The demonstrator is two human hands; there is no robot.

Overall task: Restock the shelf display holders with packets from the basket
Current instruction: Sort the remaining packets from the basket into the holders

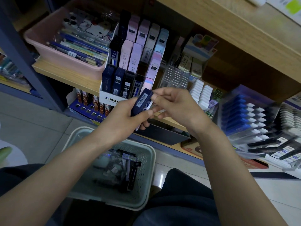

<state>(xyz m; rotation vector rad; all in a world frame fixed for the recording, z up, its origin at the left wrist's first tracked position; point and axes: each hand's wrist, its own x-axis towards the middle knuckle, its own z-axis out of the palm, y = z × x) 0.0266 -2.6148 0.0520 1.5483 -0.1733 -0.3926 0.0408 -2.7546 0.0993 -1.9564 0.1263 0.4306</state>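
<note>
My left hand (125, 115) grips a dark blue packet (141, 101) with a white barcode label, held in front of the shelf. My right hand (171, 105) pinches the packet's upper end with thumb and fingers. Just behind stands a white tiered display holder (108, 96) with several dark, pink, lilac and pale blue packets upright in its slots. Below my arms, on the floor between my knees, sits a pale green perforated basket (146, 160) holding several loose packets (123, 168).
A pink tray (48, 46) of pens and phone cases sits left of the holder. White erasers (201, 93) and clear racks lie to the right, with blue-and-white items (241, 111) farther right. A lower shelf holds a blue rack of brown tubes (91, 101).
</note>
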